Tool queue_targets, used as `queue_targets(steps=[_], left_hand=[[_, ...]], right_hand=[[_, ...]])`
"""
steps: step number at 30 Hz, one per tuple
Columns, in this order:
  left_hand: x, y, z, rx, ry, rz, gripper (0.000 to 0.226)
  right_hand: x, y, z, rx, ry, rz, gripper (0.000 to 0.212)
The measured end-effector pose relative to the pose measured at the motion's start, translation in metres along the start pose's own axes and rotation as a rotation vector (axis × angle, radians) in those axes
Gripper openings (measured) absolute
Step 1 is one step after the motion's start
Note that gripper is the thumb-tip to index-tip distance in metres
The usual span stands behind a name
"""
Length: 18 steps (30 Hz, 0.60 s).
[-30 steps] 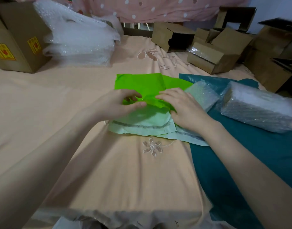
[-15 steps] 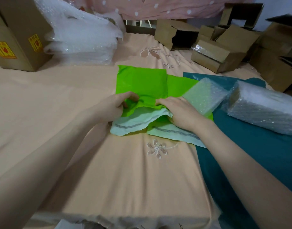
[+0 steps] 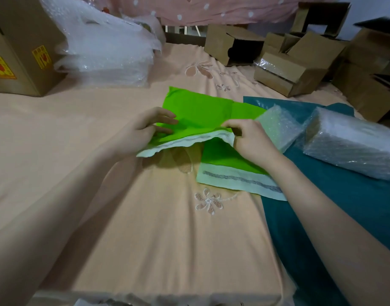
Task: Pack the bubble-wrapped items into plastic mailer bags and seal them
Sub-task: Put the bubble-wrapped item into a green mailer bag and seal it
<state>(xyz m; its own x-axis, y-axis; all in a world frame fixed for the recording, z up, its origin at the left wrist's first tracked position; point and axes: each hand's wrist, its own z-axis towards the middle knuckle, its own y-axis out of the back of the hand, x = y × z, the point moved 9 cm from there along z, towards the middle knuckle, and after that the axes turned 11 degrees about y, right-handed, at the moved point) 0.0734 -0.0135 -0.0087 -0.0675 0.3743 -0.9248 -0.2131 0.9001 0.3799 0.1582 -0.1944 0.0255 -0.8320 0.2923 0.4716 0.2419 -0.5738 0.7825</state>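
Bubble-wrapped block lies beside green mailer bags.

brown cardboard boxes ring a peach embroidered bedsheet; a teal cloth overlaps its right side.

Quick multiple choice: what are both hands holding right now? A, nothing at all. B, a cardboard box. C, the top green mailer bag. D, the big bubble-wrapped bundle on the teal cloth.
C: the left hand and the right hand both grip the top green mailer bag near its pale flap edge, lifting it off a second green mailer that lies under it, while the bubble-wrapped bundle sits untouched to the right.
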Motion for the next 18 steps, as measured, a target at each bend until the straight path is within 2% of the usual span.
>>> queue_targets(steps=[2,5,7,10,13,18], left_hand=[[0.005,0.006,-0.002,0.032,0.028,-0.053,0.044],[0.005,0.005,-0.008,0.069,0.033,0.071,0.038],[0.001,-0.002,-0.010,0.093,0.029,0.115,0.034],[-0.010,-0.002,-0.010,-0.039,-0.012,0.211,0.020],[-0.014,0.006,-0.007,-0.218,0.033,0.313,0.047],[-0.017,0.004,-0.002,-0.326,0.078,0.403,0.048]], right_hand=[[-0.005,0.004,-0.001,-0.040,-0.038,0.005,0.022],[-0.015,0.009,-0.005,-0.098,-0.119,0.053,0.044],[-0.015,0.011,-0.008,-0.109,-0.148,0.065,0.048],[-0.014,0.013,-0.011,-0.136,-0.175,0.070,0.046],[-0.018,0.015,-0.014,-0.175,-0.223,0.089,0.044],[-0.029,0.009,-0.014,-0.184,-0.292,0.111,0.033]])
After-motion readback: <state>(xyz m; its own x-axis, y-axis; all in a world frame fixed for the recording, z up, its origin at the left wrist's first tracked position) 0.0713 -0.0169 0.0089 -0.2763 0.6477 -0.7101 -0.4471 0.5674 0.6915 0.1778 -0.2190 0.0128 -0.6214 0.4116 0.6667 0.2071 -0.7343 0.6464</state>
